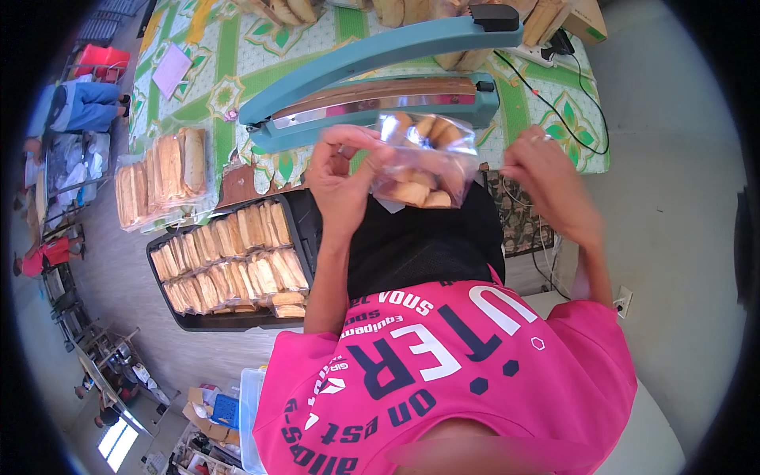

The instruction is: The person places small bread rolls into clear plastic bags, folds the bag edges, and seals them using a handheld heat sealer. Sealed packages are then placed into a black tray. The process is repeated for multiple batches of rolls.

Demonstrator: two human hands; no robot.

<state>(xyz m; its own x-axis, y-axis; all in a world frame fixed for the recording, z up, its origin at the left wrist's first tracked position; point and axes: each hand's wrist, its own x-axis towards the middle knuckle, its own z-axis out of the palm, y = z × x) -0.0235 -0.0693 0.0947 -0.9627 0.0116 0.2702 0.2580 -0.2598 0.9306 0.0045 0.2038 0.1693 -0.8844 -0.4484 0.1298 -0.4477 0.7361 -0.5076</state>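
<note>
My left hand [350, 172] pinches the edge of a clear plastic bag of bread pieces [424, 190] between thumb and fingers, above my lap. To the right of the bag, apart from it, my right hand [540, 172] is blurred, its fingers curled; whether it holds something cannot be told. Just beyond the bag a teal impulse bag sealer [380, 113] lies on the table, its long arm raised over the heating strip. The bag's upper part overlaps the sealer's near edge in view.
A black tray [231, 326] of bagged bread stands at left below the patterned tablecloth [228, 89]. Bagged bread [169, 166] lies on the table's left, with more along the back. A black cable [555, 113] crosses the right side. Several people are far off at left.
</note>
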